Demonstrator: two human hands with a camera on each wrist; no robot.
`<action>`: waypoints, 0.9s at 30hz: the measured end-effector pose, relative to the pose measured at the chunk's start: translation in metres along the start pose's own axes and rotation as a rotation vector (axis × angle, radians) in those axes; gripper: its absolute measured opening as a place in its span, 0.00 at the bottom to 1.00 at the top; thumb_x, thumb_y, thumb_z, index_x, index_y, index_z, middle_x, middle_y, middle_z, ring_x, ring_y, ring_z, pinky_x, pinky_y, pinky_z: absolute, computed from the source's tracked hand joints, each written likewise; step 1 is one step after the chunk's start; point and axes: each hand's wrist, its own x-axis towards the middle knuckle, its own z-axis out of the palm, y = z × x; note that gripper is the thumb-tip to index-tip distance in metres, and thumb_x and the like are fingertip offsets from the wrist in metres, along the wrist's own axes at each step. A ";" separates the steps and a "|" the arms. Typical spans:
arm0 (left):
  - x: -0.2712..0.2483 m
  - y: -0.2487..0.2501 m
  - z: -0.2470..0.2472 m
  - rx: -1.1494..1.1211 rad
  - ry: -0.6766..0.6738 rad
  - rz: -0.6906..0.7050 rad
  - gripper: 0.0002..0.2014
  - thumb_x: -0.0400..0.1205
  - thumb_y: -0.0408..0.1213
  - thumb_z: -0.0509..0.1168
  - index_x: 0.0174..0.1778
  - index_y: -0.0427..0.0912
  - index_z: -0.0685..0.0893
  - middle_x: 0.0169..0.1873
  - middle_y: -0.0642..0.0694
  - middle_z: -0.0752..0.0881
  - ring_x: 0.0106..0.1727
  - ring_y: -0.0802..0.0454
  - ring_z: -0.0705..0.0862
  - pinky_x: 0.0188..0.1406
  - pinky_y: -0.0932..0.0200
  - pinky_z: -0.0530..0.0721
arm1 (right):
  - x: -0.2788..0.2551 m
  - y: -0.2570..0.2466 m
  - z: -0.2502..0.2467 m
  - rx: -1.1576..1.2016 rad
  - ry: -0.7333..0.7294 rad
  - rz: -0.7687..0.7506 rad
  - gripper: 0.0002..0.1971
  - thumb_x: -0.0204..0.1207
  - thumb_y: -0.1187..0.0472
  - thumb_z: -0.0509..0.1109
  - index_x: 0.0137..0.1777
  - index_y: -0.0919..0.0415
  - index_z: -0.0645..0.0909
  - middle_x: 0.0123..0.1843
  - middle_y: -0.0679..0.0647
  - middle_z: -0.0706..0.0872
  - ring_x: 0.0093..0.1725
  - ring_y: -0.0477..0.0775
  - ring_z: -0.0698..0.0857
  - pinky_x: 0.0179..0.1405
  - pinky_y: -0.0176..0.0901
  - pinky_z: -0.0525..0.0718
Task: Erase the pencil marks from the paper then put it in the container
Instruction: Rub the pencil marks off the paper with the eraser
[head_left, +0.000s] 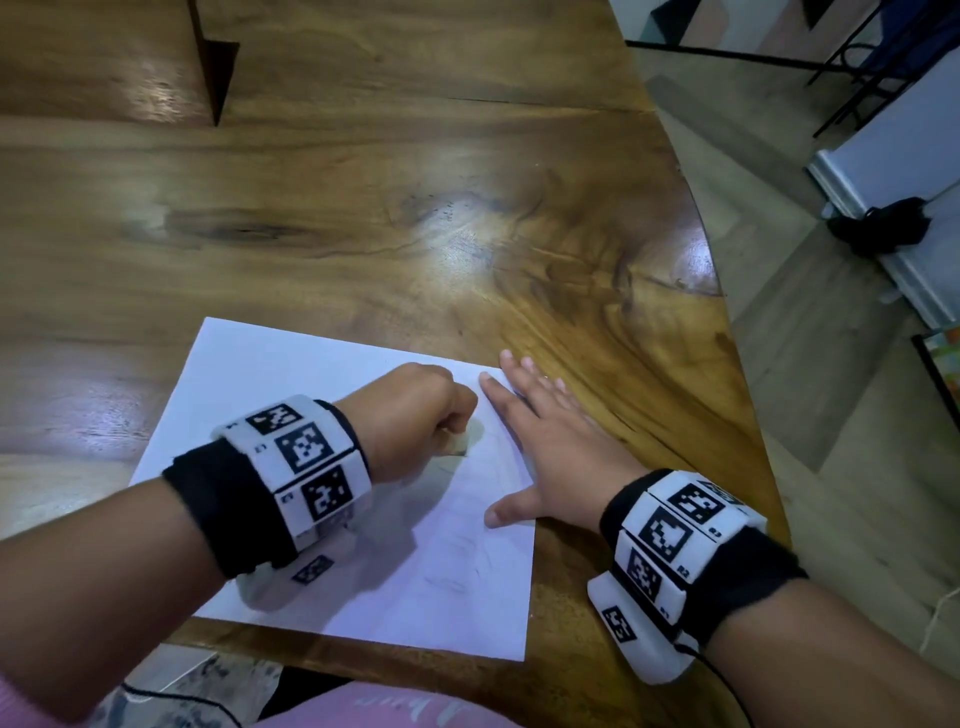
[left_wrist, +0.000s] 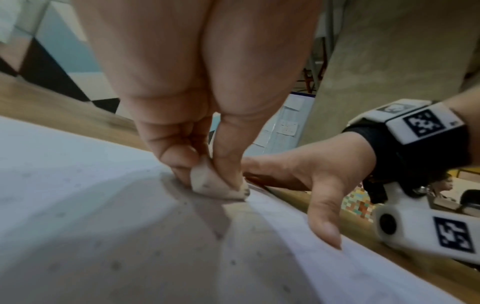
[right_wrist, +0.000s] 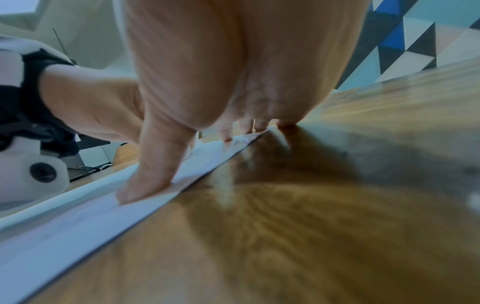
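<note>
A white sheet of paper (head_left: 291, 395) lies near the front edge of the wooden table (head_left: 415, 208), with faint pencil lines on its right part. My left hand (head_left: 415, 410) pinches a small off-white eraser (left_wrist: 215, 185) and holds it down on the paper (left_wrist: 78, 226). In the head view the eraser (head_left: 470, 436) only peeks out beside the fist. My right hand (head_left: 545, 441) lies flat with spread fingers across the sheet's right edge, thumb (right_wrist: 145, 181) and forefinger on the paper (right_wrist: 64, 232), the other fingers on the wood. No container is in view.
The table's curved right edge (head_left: 727, 291) drops to a tiled floor. A dark wedge-shaped gap (head_left: 215, 67) cuts the tabletop at the far left. Beyond the paper the wood (right_wrist: 337, 205) stretches bare. A white board and black item (head_left: 878, 223) stand off to the right.
</note>
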 end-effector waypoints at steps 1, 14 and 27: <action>0.000 0.001 0.000 0.010 0.020 -0.003 0.22 0.73 0.30 0.64 0.21 0.53 0.61 0.28 0.55 0.69 0.36 0.50 0.72 0.32 0.60 0.66 | -0.001 0.001 0.000 -0.001 0.011 0.009 0.64 0.60 0.36 0.77 0.82 0.50 0.32 0.81 0.45 0.24 0.75 0.38 0.24 0.76 0.39 0.28; 0.032 0.008 -0.022 -0.161 0.211 -0.177 0.04 0.71 0.33 0.71 0.36 0.38 0.83 0.34 0.48 0.85 0.39 0.48 0.81 0.31 0.66 0.71 | -0.010 0.006 -0.001 -0.039 -0.019 0.061 0.67 0.60 0.36 0.77 0.82 0.55 0.28 0.80 0.46 0.23 0.80 0.42 0.27 0.81 0.44 0.32; 0.023 0.013 -0.014 -0.090 0.039 -0.057 0.03 0.71 0.32 0.70 0.33 0.42 0.82 0.27 0.55 0.76 0.34 0.54 0.74 0.25 0.78 0.68 | -0.010 0.005 0.000 -0.038 -0.012 0.060 0.67 0.60 0.36 0.77 0.82 0.55 0.29 0.81 0.45 0.23 0.78 0.40 0.26 0.78 0.42 0.29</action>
